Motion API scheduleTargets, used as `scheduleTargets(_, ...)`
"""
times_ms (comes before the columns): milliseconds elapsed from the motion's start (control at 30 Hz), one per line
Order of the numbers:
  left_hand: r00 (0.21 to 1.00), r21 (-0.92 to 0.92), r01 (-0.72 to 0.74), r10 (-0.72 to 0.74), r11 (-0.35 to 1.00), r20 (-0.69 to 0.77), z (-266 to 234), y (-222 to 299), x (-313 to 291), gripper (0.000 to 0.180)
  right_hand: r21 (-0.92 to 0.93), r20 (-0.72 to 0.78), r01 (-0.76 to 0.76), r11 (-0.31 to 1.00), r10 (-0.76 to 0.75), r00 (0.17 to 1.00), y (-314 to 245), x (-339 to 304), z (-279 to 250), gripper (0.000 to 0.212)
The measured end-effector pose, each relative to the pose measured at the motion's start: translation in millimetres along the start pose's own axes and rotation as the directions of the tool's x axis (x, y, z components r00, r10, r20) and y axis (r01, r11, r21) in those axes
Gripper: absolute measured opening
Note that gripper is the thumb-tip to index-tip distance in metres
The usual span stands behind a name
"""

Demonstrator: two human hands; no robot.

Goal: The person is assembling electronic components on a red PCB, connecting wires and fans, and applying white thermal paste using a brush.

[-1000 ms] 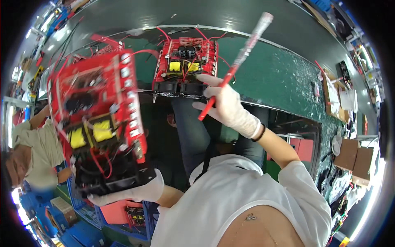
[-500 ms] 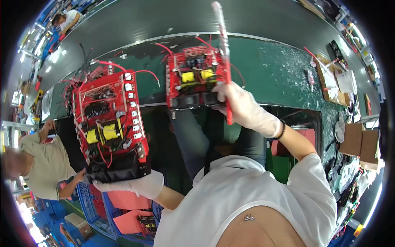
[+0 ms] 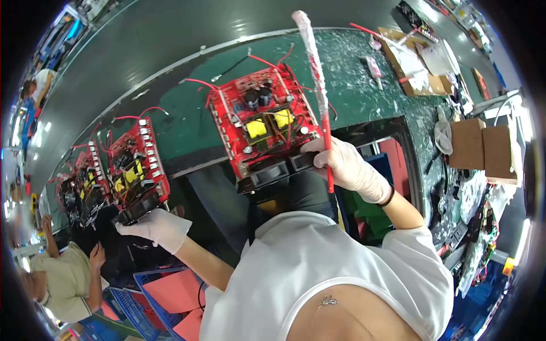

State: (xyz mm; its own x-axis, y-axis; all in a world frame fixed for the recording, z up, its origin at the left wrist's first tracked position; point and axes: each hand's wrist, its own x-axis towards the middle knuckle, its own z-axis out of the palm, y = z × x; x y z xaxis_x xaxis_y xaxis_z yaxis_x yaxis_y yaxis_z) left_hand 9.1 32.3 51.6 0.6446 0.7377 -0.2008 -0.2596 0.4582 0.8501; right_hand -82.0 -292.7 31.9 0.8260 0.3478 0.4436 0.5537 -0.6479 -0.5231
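Observation:
My gloved left hand (image 3: 152, 228) is at the near end of a red circuit board (image 3: 154, 165) on the left, its fingers along the black fan (image 3: 136, 209); the fingertips are partly hidden. In my gloved right hand (image 3: 347, 166) is a thin red stick (image 3: 326, 131), its far part coated in white paste. It stands up close to the right edge of a second red circuit board (image 3: 227, 108) before me. This board carries two yellow transformers (image 3: 269, 123), loose red wires and black fans (image 3: 270, 174) at its near edge, beside my right fingers.
More red boards (image 3: 90, 170) stand at the left, near a co-worker (image 3: 68, 278). On the right of the green bench (image 3: 347, 62) are a white tube (image 3: 374, 71), an open cardboard box (image 3: 421, 85) and brown cartons (image 3: 467, 143). Blue crates (image 3: 149, 278) are below left.
My left hand has carried its board left and away, beside the other boards. The middle board appears larger and turned, with the stick still at its right. The view has shifted.

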Motion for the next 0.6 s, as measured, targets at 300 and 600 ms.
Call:
scheduleTargets(300, 0.985, 0.295, 0.153, -0.171, 0.943, 0.036, 4, -17, 6, 0.072, 0.0, -0.3, -0.135, 0.991, 0.129, 0.945, -4, 3, -9, 0.046)
scheduleTargets(600, 0.985, 0.469, -0.088, 0.007, 0.879, 0.172, -9, -35, 13, 0.093, -0.142, -0.259, -0.395, 0.908, 0.351, 0.9, -20, 70, 20, 0.033)
